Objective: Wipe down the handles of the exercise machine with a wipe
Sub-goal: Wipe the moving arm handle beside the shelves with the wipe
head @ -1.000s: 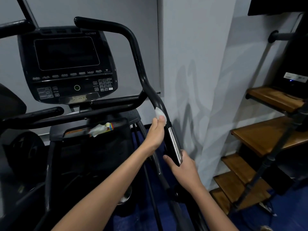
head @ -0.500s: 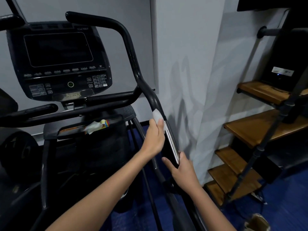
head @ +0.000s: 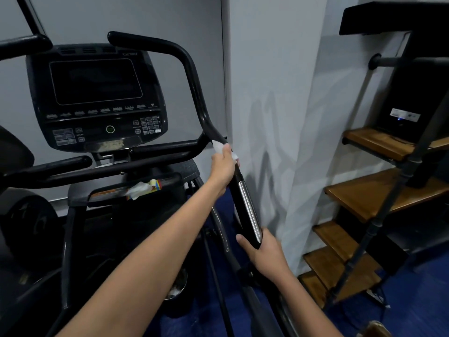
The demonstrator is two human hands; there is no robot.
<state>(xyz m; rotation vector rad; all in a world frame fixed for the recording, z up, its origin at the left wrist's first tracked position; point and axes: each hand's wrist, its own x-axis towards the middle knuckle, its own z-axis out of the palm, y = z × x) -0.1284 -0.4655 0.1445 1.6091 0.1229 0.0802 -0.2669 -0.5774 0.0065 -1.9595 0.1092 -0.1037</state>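
The left hand point(head: 222, 167) has climbed the right handle point(head: 245, 210) since a second ago, from partway up the grip to just below the fork where the crossbar point(head: 167, 148) joins, and the wipe point(head: 220, 148) has gone up with it. That hand is clenched round the bar, white wipe bunched under the fingers and poking out above and to the right of the knuckles. The right hand point(head: 267, 254) stays at the handle's lower end, thumb on the left side, palm cupped under the tip, grasping it.

The handle's long axis runs on a slant: lower end near the camera and to the right, upper end further off and to the left. A bright metal strip point(head: 249, 210) runs along its grip between the two hands. Above the left hand the tube bends up, then curls over leftward across the top of the console point(head: 97, 98).

Left of the handle and below the console sits the machine's tray point(head: 170, 181), and in it lies a crumpled white wipe point(head: 139, 189) against a small packet with a yellow, red and blue edge point(head: 156, 184). Lower down, left of the handle's lower end, a round metal bin point(head: 178, 285) stands on the blue floor with something pale in it; what exactly, I cannot tell.

Right of the handle rises the grey wall point(head: 279, 93), and beyond it wooden stair treads point(head: 364, 195) on a black frame.
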